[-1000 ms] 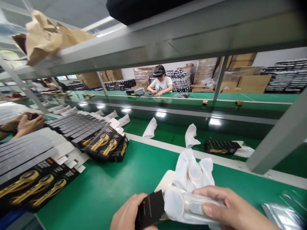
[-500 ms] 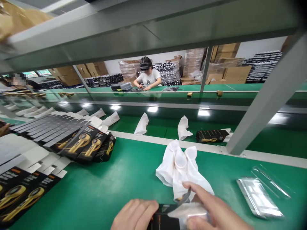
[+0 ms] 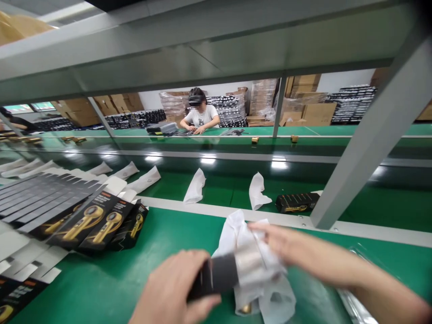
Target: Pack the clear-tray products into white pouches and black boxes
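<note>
Dark carton (image 3: 214,275) sits in my left hand (image 3: 172,288), its fingers closed around one end, while its other end runs into a white cloth wrapper (image 3: 251,265) bunched around something pale and glossy that I can't make out on this feed. My right hand (image 3: 290,245) is open, its fingers (image 3: 270,236) spread across the top of the wrapper and holding nothing on their own. A loose fold of the wrapper drapes onto the green workbench (image 3: 101,279), and a small gold object (image 3: 246,308) shows beneath it. To the right lies a silvery plastic bag (image 3: 351,303), partly under my right forearm. On the left, gold-printed black boxes (image 3: 91,227) overlap beside flat grey carton blanks (image 3: 40,198). Beyond the steel rail (image 3: 236,215) are white cloth bags (image 3: 195,186) and a black box (image 3: 297,202) on a second green surface, and a seated worker (image 3: 200,112) is busy across the line. From here, the main risk looks like cloth catching on the carton's edge, which could crease or tear it. One-handed hold on the carton could also let it slip, and that gold piece could roll away if the loose fold shifts, since it sits so near the wrapper's slack edge
</note>
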{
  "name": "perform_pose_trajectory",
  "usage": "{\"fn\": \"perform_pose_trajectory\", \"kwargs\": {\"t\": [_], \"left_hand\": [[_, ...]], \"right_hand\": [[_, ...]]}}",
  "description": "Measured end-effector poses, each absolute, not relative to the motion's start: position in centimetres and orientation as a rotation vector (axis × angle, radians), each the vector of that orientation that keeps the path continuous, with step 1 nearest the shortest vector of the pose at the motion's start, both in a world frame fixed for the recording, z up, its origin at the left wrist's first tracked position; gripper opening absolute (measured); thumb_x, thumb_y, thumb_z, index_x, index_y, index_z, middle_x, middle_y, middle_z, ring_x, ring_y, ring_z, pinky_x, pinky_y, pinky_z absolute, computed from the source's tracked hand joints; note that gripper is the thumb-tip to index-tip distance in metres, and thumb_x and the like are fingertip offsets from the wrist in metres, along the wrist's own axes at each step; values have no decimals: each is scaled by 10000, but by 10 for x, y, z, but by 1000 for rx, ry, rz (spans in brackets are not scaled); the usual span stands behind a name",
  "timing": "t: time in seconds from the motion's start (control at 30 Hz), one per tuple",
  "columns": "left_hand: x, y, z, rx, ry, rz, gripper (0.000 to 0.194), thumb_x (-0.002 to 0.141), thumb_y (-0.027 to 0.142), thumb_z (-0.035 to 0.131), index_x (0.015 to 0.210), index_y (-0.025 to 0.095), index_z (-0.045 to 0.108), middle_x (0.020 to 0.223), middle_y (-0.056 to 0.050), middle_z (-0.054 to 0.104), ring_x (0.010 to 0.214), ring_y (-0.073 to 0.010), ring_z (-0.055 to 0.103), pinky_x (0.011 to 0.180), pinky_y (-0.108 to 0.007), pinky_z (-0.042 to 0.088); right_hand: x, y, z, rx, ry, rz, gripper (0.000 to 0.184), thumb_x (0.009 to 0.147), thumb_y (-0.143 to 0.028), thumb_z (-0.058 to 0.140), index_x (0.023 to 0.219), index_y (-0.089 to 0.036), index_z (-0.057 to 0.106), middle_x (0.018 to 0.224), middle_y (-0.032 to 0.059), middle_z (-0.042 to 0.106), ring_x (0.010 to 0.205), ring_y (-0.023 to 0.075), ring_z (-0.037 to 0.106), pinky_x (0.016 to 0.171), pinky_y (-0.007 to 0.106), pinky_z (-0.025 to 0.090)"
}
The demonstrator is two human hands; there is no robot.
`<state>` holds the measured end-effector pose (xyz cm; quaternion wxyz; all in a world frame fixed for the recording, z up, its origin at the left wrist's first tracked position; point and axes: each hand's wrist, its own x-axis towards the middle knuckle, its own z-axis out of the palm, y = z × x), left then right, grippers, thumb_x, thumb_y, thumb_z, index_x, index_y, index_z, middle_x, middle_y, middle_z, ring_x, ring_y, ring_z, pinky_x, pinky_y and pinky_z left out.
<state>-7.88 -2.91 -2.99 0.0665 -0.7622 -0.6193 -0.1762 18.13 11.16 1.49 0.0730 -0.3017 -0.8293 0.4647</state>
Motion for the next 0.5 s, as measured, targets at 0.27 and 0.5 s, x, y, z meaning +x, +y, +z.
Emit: {"fn": "perform_pose_trajectory", "kwargs": {"t": [0.27,0.5], "left_hand": [[-113,153,-27,-2124,-2131,-401,430,858,521,464,1122,184,510,1034,-71,633,937,-241,596,756,-365,461],[-95,205,-53,-2289,-2212,-509,370,805,414,601,1072,158,580,1114,-95,603,1083,-266,526,952,-508,363]], "right_hand": [[135,240,-42,-1439,-2577,385,367,861,-375,569,1177,-191,534,1152,72,579,1036,232,558,898,485,430],[134,236,-62,-1467,-2570,143,211,893,-329,532,1015,-166,589,1017,40,613,895,172,596,799,393,490]]}}
